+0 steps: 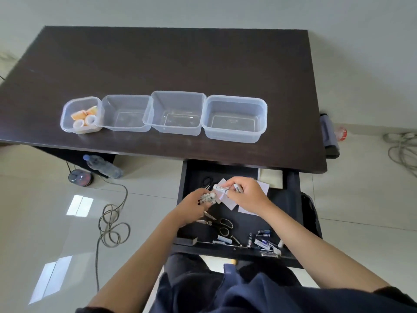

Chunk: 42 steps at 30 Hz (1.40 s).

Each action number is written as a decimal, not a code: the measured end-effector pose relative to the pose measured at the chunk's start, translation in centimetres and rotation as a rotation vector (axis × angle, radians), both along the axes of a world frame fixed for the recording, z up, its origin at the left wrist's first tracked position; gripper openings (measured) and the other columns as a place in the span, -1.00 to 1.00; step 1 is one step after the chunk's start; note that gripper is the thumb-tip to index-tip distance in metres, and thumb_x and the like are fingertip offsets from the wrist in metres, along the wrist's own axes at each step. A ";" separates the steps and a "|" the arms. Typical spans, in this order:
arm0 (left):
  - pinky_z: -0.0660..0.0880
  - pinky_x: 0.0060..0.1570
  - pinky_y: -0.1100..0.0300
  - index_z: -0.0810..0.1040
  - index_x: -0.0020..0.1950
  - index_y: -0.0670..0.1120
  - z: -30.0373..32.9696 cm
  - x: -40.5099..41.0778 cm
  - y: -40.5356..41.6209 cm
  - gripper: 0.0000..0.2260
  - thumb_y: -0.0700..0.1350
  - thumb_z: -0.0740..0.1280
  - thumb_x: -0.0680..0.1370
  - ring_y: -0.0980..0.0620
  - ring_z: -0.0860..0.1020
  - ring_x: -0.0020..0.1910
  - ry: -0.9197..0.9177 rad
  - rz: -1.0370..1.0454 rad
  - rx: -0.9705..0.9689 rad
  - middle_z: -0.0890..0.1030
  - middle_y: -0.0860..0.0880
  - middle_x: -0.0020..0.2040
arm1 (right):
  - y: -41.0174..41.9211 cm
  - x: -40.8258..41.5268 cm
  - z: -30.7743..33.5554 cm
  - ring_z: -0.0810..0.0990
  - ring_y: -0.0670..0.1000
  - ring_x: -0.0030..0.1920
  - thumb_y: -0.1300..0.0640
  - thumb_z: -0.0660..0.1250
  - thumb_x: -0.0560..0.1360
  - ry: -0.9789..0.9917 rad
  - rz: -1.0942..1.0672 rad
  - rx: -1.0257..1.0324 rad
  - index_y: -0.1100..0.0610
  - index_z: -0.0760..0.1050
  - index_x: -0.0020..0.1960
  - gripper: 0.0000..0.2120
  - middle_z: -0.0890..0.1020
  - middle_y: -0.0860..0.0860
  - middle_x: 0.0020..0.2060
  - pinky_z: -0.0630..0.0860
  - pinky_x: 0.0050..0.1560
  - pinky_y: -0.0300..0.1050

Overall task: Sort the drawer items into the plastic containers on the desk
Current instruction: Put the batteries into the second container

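Observation:
Both hands hover over the open black drawer (187,241). My left hand (195,205) is closed around a bundle of small white printed tubes (208,197). My right hand (247,195) pinches two more white tubes (222,188), close to the bundle. In the drawer lie scissors (220,224), white paper slips (228,203), another black-handled pair of scissors (208,181) and several batteries (264,233). On the dark desk (180,64) stand several clear plastic containers in a row: the leftmost (67,123) holds tape rolls and orange items (84,117); the others (125,114) (177,114) (234,119) hold nothing.
A water bottle (103,167) and a round dark object (80,177) lie on the floor under the desk's left side. A grey cable (112,224) coils on the tiles. Another cable (401,147) and a bottle (340,133) sit at the right. My dark-clothed lap (225,285) is below the drawer.

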<state>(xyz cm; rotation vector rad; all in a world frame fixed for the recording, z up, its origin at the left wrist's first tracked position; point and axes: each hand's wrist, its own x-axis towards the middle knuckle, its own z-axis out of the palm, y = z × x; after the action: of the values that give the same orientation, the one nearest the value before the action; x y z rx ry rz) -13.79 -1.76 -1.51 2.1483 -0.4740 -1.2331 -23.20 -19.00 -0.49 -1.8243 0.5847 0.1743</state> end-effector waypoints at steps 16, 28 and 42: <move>0.56 -0.10 0.08 0.47 0.13 -0.10 9.9 26.0 10.1 -0.84 -0.15 0.31 0.56 0.01 0.50 -0.22 -0.160 0.129 -0.156 0.54 -0.08 -0.15 | 12.5 24.2 8.3 0.47 -0.07 -0.38 0.21 0.33 0.44 -0.274 -0.154 -0.176 0.05 0.63 -0.03 -0.84 0.63 -0.03 -0.28 0.39 -0.36 -0.25; 0.37 -0.09 0.14 0.52 0.11 -0.19 8.5 36.2 8.7 -0.81 -0.18 0.28 0.53 -0.06 0.47 -0.08 -0.397 -0.150 0.085 0.55 -0.09 -0.06 | 15.0 36.8 6.1 0.59 0.11 0.01 0.23 0.23 0.48 0.101 0.021 -0.507 0.12 0.57 0.02 -0.82 0.64 0.06 0.03 0.54 0.02 -0.04; 0.34 0.17 0.24 0.30 0.45 -0.06 6.7 35.2 9.6 -0.50 -0.36 0.18 0.53 -0.02 0.39 0.38 -0.419 0.015 -0.212 0.40 -0.05 0.41 | 13.9 36.4 6.7 0.53 0.04 0.20 0.35 0.26 0.49 -0.156 -0.007 -0.523 0.15 0.56 0.17 -0.70 0.60 0.06 0.17 0.40 0.25 -0.16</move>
<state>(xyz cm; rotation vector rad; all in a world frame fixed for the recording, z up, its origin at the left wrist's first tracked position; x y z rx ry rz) 21.42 7.85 5.17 2.2169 -0.7268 -0.6833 13.24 -5.11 6.26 -2.3137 0.5590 -0.1401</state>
